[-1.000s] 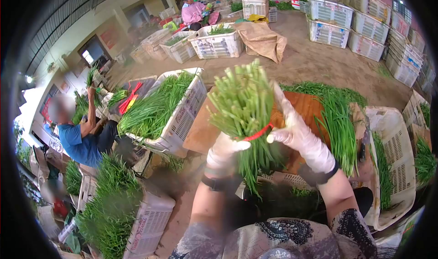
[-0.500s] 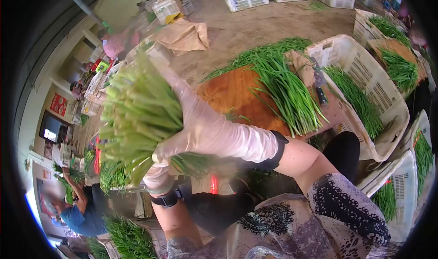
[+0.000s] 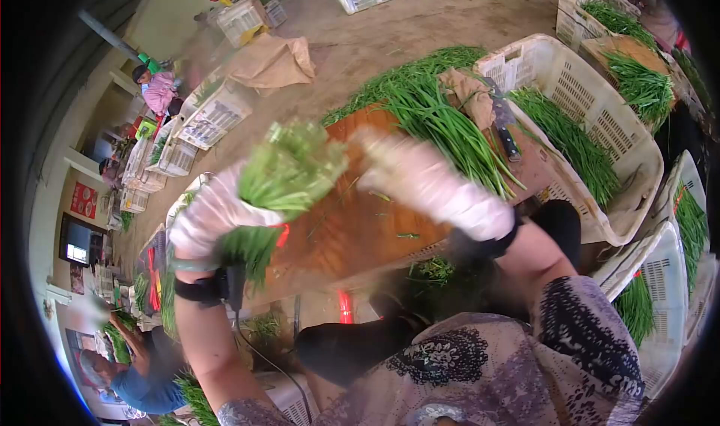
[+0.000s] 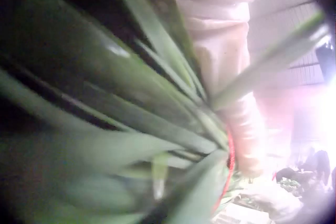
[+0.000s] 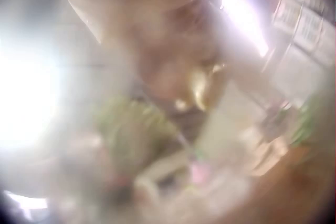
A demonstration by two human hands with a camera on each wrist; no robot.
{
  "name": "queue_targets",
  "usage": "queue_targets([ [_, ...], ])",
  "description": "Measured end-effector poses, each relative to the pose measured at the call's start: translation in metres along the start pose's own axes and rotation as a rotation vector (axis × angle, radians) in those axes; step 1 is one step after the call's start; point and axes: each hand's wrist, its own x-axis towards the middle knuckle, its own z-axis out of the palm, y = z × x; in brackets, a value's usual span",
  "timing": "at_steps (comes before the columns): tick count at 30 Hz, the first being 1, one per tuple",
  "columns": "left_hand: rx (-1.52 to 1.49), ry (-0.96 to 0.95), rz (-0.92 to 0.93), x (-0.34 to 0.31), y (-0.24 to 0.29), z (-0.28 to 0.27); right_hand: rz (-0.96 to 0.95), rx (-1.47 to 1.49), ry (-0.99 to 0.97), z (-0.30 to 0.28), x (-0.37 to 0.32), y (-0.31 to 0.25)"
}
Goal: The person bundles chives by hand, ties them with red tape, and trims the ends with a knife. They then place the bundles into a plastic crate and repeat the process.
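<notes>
My gloved left hand (image 3: 206,214) grips a thick bunch of green chives (image 3: 296,163), held tilted over the left part of a wooden board (image 3: 352,235). A red band (image 3: 283,235) ties the bunch; the left wrist view shows the band (image 4: 231,155) beside the gloved fingers (image 4: 247,134), with leaves fanning out. Blurred by motion, my gloved right hand (image 3: 420,171) is just right of the bunch's pale stem ends, apart from it, with nothing in its grasp. The right wrist view is heavily blurred.
Loose chives (image 3: 450,130) lie on the board's right side, near a knife (image 3: 510,145) and a brown cloth (image 3: 469,96). A white crate (image 3: 622,118) with chives stands at right. Other crates and a seated person (image 3: 146,373) are at left.
Both hands were around the bunch; the right hand has since let go and moved right. The left hand keeps the bunch. The head view has turned rightward.
</notes>
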Motion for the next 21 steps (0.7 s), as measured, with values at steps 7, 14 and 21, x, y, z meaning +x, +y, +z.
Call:
queue_targets([
  [7, 0.382, -0.145, -0.116, 0.098, -0.166, 0.091, 0.736, -0.646, 0.192, -0.051, -0.011, 0.232],
  [14, 0.294, 0.073, -0.141, 0.063, -0.140, 0.092, 0.811, -0.383, 0.315, -0.075, -0.010, 0.252],
  [21, -0.076, 0.588, -0.024, -0.083, -0.104, -0.034, 0.355, -0.533, 0.537, -0.095, -0.031, 0.193],
])
